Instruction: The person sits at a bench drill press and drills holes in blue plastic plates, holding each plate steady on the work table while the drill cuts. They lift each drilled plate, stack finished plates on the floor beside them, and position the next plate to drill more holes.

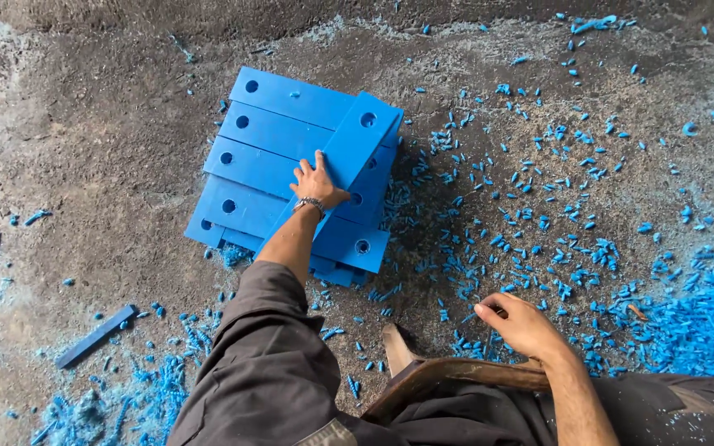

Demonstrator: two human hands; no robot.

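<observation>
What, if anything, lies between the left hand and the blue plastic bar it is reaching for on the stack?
Nothing visible: the left hand already rests on the slanted blue plastic bar lying across the stack of blue drilled slabs.

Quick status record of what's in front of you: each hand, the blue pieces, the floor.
left hand: left hand lies flat on a blue slat set aslant across the stack
right hand: right hand low near the floor among the blue shavings, fingers curled; anything held cannot be told
stack: blue drilled slats piled side by side, holes near their ends
floor: gritty concrete floor; one loose blue strip lies apart from the stack
near the right hand: a brown sandal
</observation>
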